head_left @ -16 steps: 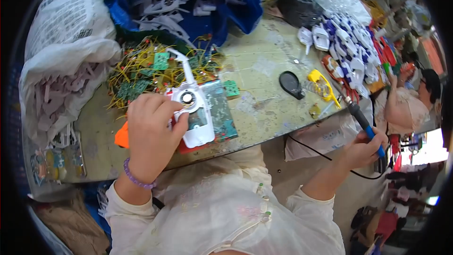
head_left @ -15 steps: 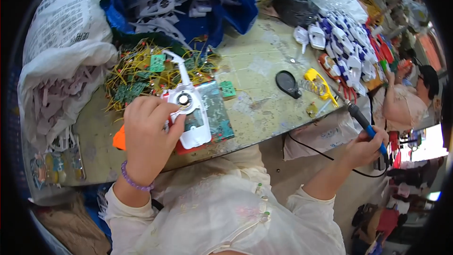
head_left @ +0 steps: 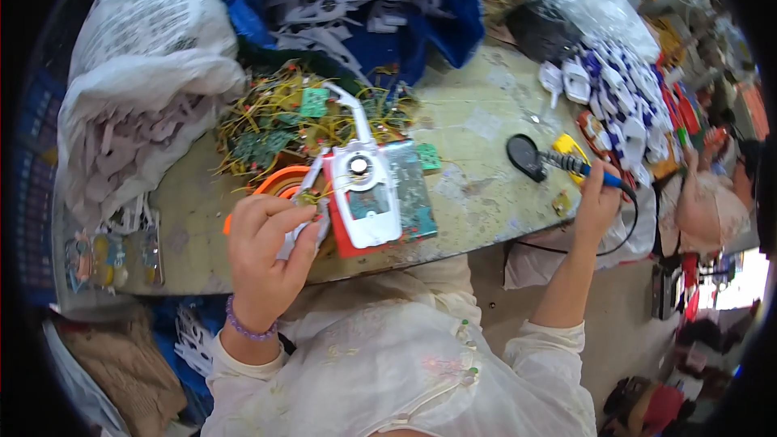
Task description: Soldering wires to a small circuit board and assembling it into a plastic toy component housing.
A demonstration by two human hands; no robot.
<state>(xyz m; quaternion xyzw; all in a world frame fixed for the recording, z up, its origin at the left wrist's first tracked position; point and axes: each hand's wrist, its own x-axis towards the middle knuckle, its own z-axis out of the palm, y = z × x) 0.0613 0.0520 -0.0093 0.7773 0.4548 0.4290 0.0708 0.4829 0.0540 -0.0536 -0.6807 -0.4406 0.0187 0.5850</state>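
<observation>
My left hand [head_left: 271, 251] is closed in a pinch left of a white plastic casing [head_left: 368, 210]; what its fingertips hold is too small to make out. Long-handled and with a round metal disc [head_left: 358, 165] in it, the casing lies on a red and dark green flat stack [head_left: 417, 202]. A roll of orange tape [head_left: 279, 184] and another white plastic piece [head_left: 314, 178] lie behind my left fingers. My right hand [head_left: 597, 202] grips a soldering iron [head_left: 603, 178] by its blue handle. Its front end is in the coiled spring [head_left: 564, 162] of a stand with a black oval base [head_left: 526, 158].
Tangled yellow-wired circuit boards [head_left: 267, 133] are heaped behind the casing. Beyond sits a blue bag [head_left: 453, 28] of white parts, with a white sack [head_left: 154, 73] to its left. White and purple casings [head_left: 623, 105] pile up at far right. Another person [head_left: 700, 202] sits beyond.
My left hand has come off the white casing and now pinches beside it. My right hand has brought the soldering iron from the table's right side into the spring stand. The view has shifted.
</observation>
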